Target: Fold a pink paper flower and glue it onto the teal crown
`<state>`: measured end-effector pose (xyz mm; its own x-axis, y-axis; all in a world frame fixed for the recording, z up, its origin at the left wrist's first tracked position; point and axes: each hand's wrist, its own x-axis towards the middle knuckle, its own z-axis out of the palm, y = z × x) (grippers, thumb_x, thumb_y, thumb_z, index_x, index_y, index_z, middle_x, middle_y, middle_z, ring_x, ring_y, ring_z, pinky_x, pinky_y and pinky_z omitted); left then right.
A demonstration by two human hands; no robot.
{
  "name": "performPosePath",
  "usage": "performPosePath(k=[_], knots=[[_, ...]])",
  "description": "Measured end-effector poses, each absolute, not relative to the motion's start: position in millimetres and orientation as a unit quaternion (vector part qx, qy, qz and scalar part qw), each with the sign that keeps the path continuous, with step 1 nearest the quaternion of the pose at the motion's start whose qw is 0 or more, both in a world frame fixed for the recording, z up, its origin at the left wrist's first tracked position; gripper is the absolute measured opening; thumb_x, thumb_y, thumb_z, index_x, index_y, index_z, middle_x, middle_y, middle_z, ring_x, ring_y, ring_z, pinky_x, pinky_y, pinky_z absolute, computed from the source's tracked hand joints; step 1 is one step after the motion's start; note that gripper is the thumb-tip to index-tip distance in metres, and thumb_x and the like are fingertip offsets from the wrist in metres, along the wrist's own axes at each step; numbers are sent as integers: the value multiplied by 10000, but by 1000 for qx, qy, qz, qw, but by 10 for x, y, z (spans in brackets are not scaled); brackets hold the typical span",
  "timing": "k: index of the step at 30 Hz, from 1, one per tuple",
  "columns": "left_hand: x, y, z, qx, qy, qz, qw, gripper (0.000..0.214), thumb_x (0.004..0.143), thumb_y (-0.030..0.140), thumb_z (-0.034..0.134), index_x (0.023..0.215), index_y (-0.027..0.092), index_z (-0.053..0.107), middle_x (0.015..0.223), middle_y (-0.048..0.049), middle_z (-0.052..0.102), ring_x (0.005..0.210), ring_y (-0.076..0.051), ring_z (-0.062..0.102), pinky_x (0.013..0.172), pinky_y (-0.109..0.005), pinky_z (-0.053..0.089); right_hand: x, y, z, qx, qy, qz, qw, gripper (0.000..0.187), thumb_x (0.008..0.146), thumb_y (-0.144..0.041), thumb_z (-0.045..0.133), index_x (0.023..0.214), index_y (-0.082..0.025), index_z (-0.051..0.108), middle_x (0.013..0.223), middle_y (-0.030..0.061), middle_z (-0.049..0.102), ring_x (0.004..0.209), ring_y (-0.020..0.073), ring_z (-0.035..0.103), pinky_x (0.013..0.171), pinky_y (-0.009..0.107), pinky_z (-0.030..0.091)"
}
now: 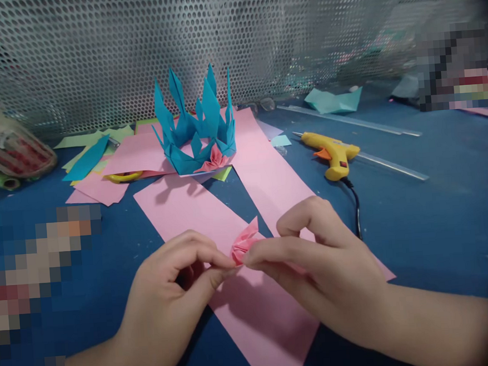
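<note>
Between both hands, above a pink paper strip (270, 315), is a small folded pink paper piece (245, 243) with pleats and a pointed tip. My left hand (176, 293) pinches its lower left edge between thumb and forefinger. From the other side my right hand (324, 255) pinches its lower right edge; the fingertips of the two hands nearly meet. Farther back stands a blue folded paper crown (184, 162) with tall points. A similar pink pleated piece (216, 159) sits on the crown's front.
A yellow glue gun (329, 149) lies at right with its black cord running forward. Clear glue sticks (356, 120) lie behind it. Coloured paper scraps (98, 187) and yellow-handled scissors (124, 177) are at left, near a clear container (11, 143). A perforated metal panel (217, 34) closes the back.
</note>
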<state>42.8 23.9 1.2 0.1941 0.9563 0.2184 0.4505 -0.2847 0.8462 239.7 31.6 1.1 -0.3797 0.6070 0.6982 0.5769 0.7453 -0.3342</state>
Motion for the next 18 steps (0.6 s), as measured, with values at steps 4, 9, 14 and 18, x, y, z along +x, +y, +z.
performPosePath(k=[4, 9, 14, 18], knots=[[416, 232, 11, 710, 470, 394, 346, 170, 789, 130, 650, 721, 284, 671, 683, 82, 623, 592, -72, 585, 522, -155, 451, 2432, 322, 33, -348, -836, 7, 424, 201, 924, -121, 567, 876, -265, 698, 715, -9, 464, 674, 117, 502, 634, 270, 455], [388, 216, 32, 664, 432, 415, 448, 70, 835, 240, 662, 871, 293, 634, 800, 64, 608, 628, -84, 565, 547, -167, 486, 2456, 331, 53, -304, -849, 16, 433, 234, 951, -132, 535, 861, -255, 712, 682, -12, 447, 660, 113, 492, 607, 265, 445], [418, 242, 44, 578, 483, 408, 515, 117, 850, 273, 640, 964, 291, 617, 922, 48, 673, 641, -85, 594, 553, -160, 526, 2454, 308, 33, -256, -867, 50, 425, 186, 952, -182, 569, 810, -224, 682, 677, -17, 496, 669, 114, 496, 620, 292, 421], [430, 256, 40, 568, 484, 393, 537, 184, 831, 242, 651, 999, 302, 607, 879, 47, 693, 690, -96, 631, 592, -155, 537, 2456, 298, 7, -238, -875, 44, 420, 112, 907, -152, 631, 814, -200, 669, 682, -15, 536, 682, 120, 504, 630, 303, 407]])
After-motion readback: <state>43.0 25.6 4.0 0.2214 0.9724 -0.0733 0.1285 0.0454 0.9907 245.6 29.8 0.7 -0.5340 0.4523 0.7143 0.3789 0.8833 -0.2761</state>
